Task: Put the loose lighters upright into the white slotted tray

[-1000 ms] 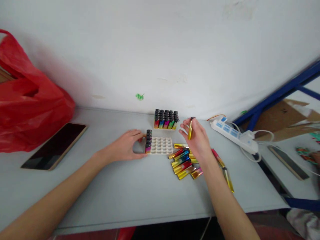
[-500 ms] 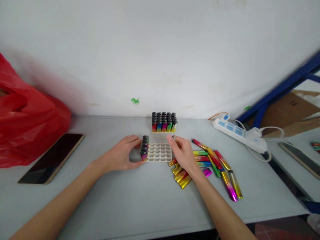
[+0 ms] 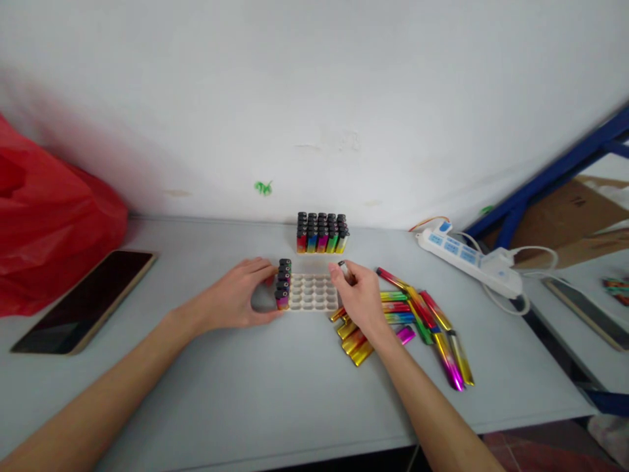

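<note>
One lighter (image 3: 347, 273) is pinched closely in my right hand (image 3: 362, 294). Just left of this grip lies the white tray (image 3: 314, 293); at its other end my left hand (image 3: 239, 293) curves widely open beside standing lighters (image 3: 282, 296); whether touching, I cannot tell.

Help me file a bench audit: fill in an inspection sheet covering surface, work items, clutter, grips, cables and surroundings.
Surface: grey tabletop against a white wall.
Work items: white tray, lighter row upright along its left side, visible pockets beyond unfilled; lighter block behind; loose lighters at right.
Clutter: phone and red bag at left.
Left grip: curved around the tray's left end; contact unclear.
Right grip: holding a mostly hidden lighter at the tray's right end.
Cables: white cord by the power strip.
Surroundings: blue frame and cardboard at right.
</note>
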{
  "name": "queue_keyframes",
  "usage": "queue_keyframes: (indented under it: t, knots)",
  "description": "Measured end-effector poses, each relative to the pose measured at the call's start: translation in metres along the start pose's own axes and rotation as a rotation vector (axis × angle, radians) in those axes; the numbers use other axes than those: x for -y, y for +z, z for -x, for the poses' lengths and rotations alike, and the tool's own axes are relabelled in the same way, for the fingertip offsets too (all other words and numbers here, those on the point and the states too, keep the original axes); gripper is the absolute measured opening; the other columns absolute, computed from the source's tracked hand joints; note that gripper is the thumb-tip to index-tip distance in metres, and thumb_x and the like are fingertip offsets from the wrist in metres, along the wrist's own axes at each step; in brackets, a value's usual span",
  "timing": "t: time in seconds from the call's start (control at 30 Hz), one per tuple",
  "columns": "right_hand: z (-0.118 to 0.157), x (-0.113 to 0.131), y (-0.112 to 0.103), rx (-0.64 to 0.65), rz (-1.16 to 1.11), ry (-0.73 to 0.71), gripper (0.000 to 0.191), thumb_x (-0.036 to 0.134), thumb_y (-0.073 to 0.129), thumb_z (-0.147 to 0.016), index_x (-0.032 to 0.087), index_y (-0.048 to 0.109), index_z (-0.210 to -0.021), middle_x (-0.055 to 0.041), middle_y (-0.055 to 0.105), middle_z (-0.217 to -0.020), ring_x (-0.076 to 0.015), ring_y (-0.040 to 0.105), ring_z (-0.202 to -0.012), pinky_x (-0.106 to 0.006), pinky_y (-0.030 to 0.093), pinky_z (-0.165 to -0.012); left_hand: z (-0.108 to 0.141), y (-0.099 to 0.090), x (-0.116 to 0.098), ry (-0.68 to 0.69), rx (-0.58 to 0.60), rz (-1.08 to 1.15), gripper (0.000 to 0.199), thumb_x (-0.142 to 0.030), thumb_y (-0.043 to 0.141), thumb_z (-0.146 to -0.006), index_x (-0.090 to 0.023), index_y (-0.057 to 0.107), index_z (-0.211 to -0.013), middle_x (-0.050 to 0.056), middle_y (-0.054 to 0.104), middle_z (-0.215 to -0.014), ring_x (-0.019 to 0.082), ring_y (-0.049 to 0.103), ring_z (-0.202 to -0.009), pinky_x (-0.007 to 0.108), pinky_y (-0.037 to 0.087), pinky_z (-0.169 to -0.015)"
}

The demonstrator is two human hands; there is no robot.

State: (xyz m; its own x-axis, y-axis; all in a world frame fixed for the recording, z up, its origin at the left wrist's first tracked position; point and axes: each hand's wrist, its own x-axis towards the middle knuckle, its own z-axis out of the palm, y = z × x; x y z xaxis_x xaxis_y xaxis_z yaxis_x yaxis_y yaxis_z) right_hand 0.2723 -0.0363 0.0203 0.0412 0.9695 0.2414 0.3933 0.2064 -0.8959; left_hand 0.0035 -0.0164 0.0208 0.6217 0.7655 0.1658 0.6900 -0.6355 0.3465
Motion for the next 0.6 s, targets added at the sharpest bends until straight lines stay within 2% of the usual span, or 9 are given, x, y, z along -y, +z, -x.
queue_keyframes:
  t: [0.07,0.27,0.37,0.47,0.53,0.6]
  knots:
    - [0.0005,0.0000,0.0007,0.011,0.016,-0.002,0.056,0.056,0.063,-0.094,0.025,0.033,-0.059,0.0069,0.028,-0.056,-0.0106,0.026,-0.057,-0.029,0.020,-0.054,-0.0007,-0.0004,-0.0008,-0.007,0.002,0.007,0.045,-0.055,0.076,-0.082,-0.018,0.066,-0.107,0.011,0.071,-0.106,0.032,0.069,-0.101,0.046,0.055,-0.096]
    - [0.0014,-0.0014,0.0018,0.055,0.016,-0.022,0.048,0.045,0.062,-0.091,0.025,0.033,-0.058,0.0070,0.028,-0.056,-0.0101,0.026,-0.055,-0.029,0.020,-0.054,-0.0010,-0.0007,-0.0007,-0.002,0.009,-0.003,0.047,-0.059,0.076,-0.082,-0.019,0.065,-0.105,0.011,0.071,-0.107,0.032,0.069,-0.102,0.045,0.054,-0.097]
    - [0.0017,-0.0016,0.0013,0.043,0.028,-0.036,0.054,0.052,0.064,-0.095,0.024,0.035,-0.060,0.0071,0.030,-0.056,-0.0109,0.027,-0.057,-0.029,0.022,-0.056,-0.0006,-0.0017,-0.0024,-0.014,0.008,0.001,0.050,-0.058,0.077,-0.081,-0.019,0.065,-0.110,0.011,0.070,-0.109,0.031,0.069,-0.103,0.044,0.054,-0.099]
    - [0.0029,-0.0017,0.0027,0.133,-0.046,-0.004,0.051,0.062,0.058,-0.102,0.024,0.047,-0.069,0.0058,0.040,-0.060,-0.0133,0.036,-0.058,-0.029,0.028,-0.056,-0.0007,-0.0029,-0.0044,-0.017,0.014,0.001,0.049,-0.056,0.078,-0.081,-0.019,0.065,-0.110,0.011,0.070,-0.107,0.030,0.069,-0.101,0.043,0.054,-0.098]
    - [0.0039,-0.0005,0.0043,0.238,-0.139,0.019,0.047,0.063,0.049,-0.107,0.024,0.058,-0.084,0.0032,0.052,-0.068,-0.0159,0.046,-0.061,-0.029,0.036,-0.058,-0.0009,-0.0032,-0.0049,-0.016,0.016,-0.004,0.047,-0.056,0.078,-0.082,-0.019,0.065,-0.107,0.010,0.070,-0.105,0.030,0.068,-0.100,0.043,0.054,-0.097]
    - [0.0045,0.0022,0.0055,0.280,-0.147,-0.036,0.044,0.061,0.046,-0.109,0.024,0.064,-0.093,-0.0014,0.062,-0.081,-0.0192,0.058,-0.073,-0.031,0.045,-0.068,-0.0012,-0.0030,-0.0047,-0.014,0.013,-0.006,0.046,-0.057,0.078,-0.082,-0.019,0.066,-0.105,0.010,0.070,-0.104,0.030,0.068,-0.099,0.043,0.054,-0.096]
